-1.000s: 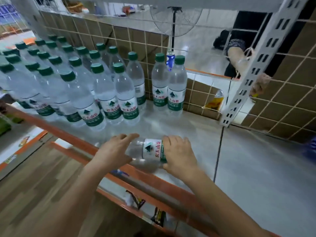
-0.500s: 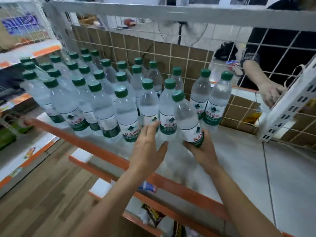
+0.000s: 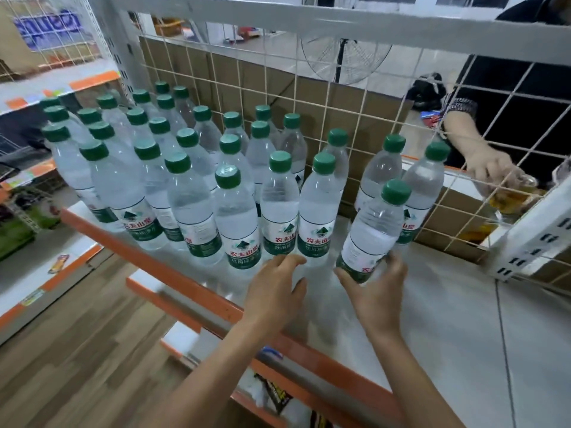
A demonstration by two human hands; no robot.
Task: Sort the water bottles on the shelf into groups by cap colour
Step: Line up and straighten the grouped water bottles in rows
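Several clear water bottles with green caps (image 3: 191, 193) stand in rows on the left and middle of the white shelf (image 3: 448, 319). My right hand (image 3: 375, 291) grips the base of one green-capped bottle (image 3: 375, 233), tilted to the right, in front of two more bottles (image 3: 381, 174) by the wire back. My left hand (image 3: 275, 291) hovers open with fingers spread, just in front of the front-row bottles (image 3: 281, 211), its fingertips near their bases.
A white wire grid (image 3: 340, 97) backs the shelf, with brown board behind it. Another person's hand (image 3: 491, 168) holds a glass jar (image 3: 509, 196) beyond the grid at the right. An orange rail (image 3: 185, 282) edges the shelf front. A white slotted upright (image 3: 537, 230) leans at right.
One second ago both hands held the bottle lying sideways. It was then stood up; my left hand let go, and my right hand has shifted it to the right, away from the front row.
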